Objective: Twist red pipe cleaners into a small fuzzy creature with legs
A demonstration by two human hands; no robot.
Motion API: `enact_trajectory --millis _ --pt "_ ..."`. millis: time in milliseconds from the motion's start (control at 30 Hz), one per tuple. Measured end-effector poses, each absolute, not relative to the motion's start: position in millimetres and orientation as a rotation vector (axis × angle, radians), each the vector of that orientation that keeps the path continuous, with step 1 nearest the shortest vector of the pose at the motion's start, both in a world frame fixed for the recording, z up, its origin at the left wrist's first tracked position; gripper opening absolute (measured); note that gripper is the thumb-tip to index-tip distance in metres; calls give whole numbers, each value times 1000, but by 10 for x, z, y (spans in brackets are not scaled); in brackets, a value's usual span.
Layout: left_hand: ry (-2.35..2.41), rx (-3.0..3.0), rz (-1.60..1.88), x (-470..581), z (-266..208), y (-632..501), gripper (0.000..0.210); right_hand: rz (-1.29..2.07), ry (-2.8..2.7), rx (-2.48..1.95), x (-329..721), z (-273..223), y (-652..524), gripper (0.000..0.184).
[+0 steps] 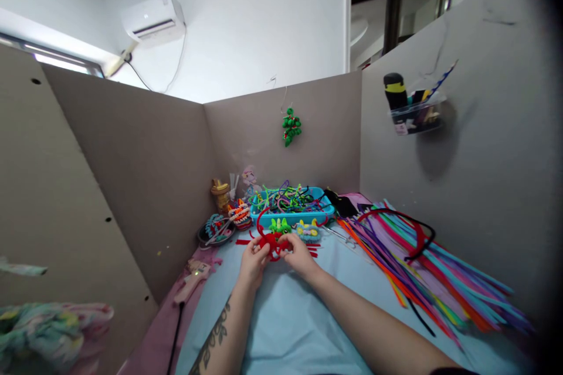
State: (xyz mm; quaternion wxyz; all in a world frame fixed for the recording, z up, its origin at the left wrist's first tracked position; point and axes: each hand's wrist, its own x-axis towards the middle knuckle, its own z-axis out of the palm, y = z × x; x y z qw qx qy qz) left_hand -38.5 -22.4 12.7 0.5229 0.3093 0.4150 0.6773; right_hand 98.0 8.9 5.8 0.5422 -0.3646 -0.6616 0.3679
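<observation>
Between my hands, above the light blue cloth, is a red bundle of bent pipe cleaner (270, 240), with one long strand curling up on its left. The fingers of my left hand (254, 258) are closed on its left side. My right hand (299, 254) pinches its right side. Just behind it sit a green pipe-cleaner figure (280, 225) and a blue-grey one with yellow tips (308, 231). Short red pieces (312, 251) lie on the cloth to either side of my hands. My fingers hide part of the red bundle.
A blue basket (292, 219) of tangled pipe cleaners stands behind. Long coloured pipe cleaners (422, 269) spread over the right side, near scissors (341, 235). At left are a dark bowl (203, 238) and a pink corded tool (193, 282). Grey partitions (281, 158) enclose the table.
</observation>
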Motion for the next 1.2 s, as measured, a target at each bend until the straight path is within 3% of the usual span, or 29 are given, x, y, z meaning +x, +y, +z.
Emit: enact_trajectory --millis 167,533,633,867,1200 --pt "973 794 1645 -358 153 -227 54 794 -1732 -784 947 142 -69 4" --pt "984 937 1588 -301 78 -203 54 1180 -1294 -798 1066 22 291 29" --pt "926 849 1608 -326 105 -209 51 1241 -1329 -783 1052 16 277 28" --pt "846 799 1594 -355 159 -234 49 1008 -1452 -884 1026 -26 267 22" --pt "915 944 1592 -316 162 -257 53 1290 -1282 -774 951 -51 177 29"
